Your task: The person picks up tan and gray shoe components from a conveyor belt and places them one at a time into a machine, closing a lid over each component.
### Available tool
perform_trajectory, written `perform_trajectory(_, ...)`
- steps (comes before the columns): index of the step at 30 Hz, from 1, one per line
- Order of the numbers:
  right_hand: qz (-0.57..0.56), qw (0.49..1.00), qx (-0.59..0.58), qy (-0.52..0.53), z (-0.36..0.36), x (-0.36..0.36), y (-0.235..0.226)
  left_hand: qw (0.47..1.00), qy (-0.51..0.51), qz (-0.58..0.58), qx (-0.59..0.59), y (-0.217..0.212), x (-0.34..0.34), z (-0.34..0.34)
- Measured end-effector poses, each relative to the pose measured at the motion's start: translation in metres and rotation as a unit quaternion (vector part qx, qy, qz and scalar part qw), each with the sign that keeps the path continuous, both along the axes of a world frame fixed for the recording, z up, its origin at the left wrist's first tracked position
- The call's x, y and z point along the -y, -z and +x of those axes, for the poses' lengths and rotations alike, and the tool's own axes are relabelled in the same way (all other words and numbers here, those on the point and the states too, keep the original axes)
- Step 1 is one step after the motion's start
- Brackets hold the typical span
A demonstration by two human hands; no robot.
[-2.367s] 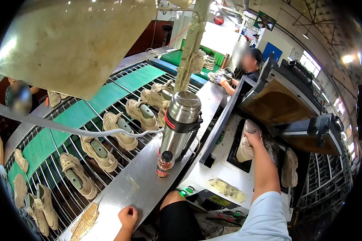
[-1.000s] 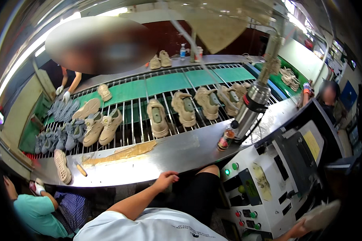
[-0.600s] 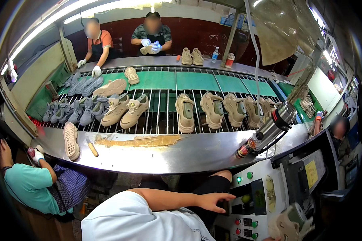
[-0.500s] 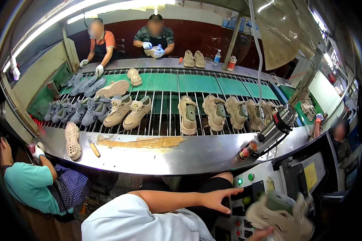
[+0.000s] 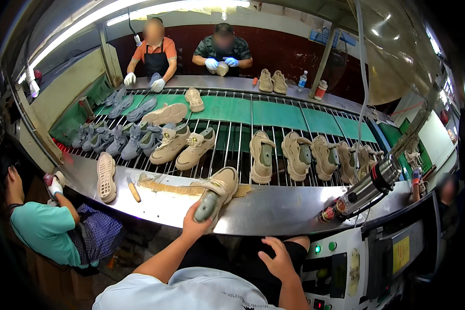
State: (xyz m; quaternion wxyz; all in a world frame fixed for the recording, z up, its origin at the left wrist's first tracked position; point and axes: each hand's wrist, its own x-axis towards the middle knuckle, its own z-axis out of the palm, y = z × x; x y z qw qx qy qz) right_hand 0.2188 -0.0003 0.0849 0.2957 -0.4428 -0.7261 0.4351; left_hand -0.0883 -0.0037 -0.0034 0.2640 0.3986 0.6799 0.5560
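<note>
Mid-frame brightly lit — white tube lamps (image 5: pixel 67 35) at upper left and top burn out, and the steel ledge (image 5: pixel 279 206) and hanging plastic sheet (image 5: pixel 392 62) return glare. Floor (image 5: pixel 150 248) under the ledge in deep shadow; shoe (image 5: pixel 219 187) in the left hand (image 5: pixel 195 221) fairly sharp, co-workers' faces (image 5: pixel 153 31) blurred. Fisheye distortion marked — straight edges bow, rim black.

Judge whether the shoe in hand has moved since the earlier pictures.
Yes. The shoe has moved left, away from the white machine, toward the metal ledge.
</note>
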Motion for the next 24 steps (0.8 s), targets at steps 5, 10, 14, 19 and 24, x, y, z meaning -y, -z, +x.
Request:
perform_trajectory(5,-0.074,0.972,0.054,0.217,0.062,0.026,0.067,0.993,-0.069,0.092,-0.022,0.042,-0.083,0.005)
perform_trajectory(10,-0.15,0.933,0.007,0.327,0.087,0.044,0.104,0.982,-0.13,0.084,-0.111,0.04,-0.223,-0.002)
perform_trajectory(14,-0.19,0.927,0.037,0.32,0.045,0.02,0.11,0.986,-0.117,0.064,-0.1,0.061,-0.292,-0.02)
perform_trajectory(19,-0.108,0.967,0.085,0.214,-0.011,-0.035,0.117,0.988,0.019,0.022,-0.152,0.05,-0.309,-0.029)
perform_trajectory(24,0.047,0.986,0.101,0.121,-0.063,-0.104,0.137,0.966,0.105,0.081,-0.224,-0.001,-0.312,-0.14)
